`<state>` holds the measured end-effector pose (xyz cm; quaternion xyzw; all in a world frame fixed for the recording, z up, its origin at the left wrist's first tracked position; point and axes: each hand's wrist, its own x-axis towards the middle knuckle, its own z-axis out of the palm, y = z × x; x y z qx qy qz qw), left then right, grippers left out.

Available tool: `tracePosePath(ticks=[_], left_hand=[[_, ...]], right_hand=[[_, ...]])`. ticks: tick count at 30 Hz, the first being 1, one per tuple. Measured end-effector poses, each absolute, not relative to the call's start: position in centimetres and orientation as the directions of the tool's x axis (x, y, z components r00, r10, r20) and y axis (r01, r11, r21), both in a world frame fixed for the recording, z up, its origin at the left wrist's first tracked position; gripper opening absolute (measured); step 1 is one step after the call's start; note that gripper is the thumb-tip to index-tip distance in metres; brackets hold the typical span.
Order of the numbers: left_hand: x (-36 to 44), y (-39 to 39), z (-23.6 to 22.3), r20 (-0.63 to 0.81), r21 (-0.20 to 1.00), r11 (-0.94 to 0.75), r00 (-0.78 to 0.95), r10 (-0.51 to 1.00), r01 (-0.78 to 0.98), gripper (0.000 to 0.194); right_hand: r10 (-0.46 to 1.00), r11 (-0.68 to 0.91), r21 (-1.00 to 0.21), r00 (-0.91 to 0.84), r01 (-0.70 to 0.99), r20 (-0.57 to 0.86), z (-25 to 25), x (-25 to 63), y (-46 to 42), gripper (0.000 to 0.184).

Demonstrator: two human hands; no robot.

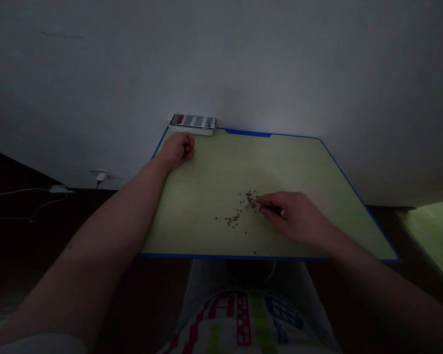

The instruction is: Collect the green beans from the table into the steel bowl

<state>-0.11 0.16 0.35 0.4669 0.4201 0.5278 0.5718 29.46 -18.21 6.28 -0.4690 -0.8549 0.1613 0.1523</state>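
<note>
Two fingertips of the right hand (297, 216) pinch together at the near edge of a scatter of small dark grains (239, 212); the grip is nearly closed, and whether it has one grain between thumb and forefinger is too small and dim to tell. The grains lie loose in the middle of the surface (206, 196), thickest just by the fingertips and thinning out to the left, with a few strays nearer the front edge. Judging by that spread, the picking is only partly through: most grains are on the board, and no gathered pile or dish shows. The left hand (177, 149) rests as a closed fist at the far left corner; what it holds, if anything, is hidden. The surface is a pale green, faintly wood-grained board with rounded corners and a blue rim. Just behind the fist, against the plain wall, a flat rectangular phone (193, 121) leans on a white base.
</note>
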Motion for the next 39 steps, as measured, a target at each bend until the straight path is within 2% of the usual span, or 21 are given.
tracePosePath(ticks=[6,13,24,33,39], left_hand=[[-0.1,0.2,0.3,0.032,0.979,-0.013,0.09,0.995,-0.205,0.009],[-0.3,0.3,0.2,0.07,0.98,-0.049,0.104,0.992,-0.192,0.009],[-0.2,0.2,0.3,0.041,0.982,-0.02,0.107,0.993,-0.187,0.01],[-0.4,0.5,0.0,0.076,0.982,-0.053,0.123,0.99,-0.183,0.011],[-0.2,0.2,0.3,0.047,0.981,-0.027,0.104,0.993,-0.19,0.011]], right_hand=[[0.861,0.474,-0.43,-0.507,0.768,0.043,4.4,29.8,-18.5,0.027],[0.821,0.516,-0.434,-0.571,0.739,0.004,4.6,28.7,-16.6,0.027],[0.792,0.535,-0.437,-0.609,0.723,-0.037,4.8,29.1,-16.9,0.027],[0.788,0.54,-0.435,-0.615,0.72,-0.04,4.9,28.3,-16.7,0.029],[0.797,0.537,-0.438,-0.604,0.721,-0.018,4.6,28.4,-16.4,0.029]])
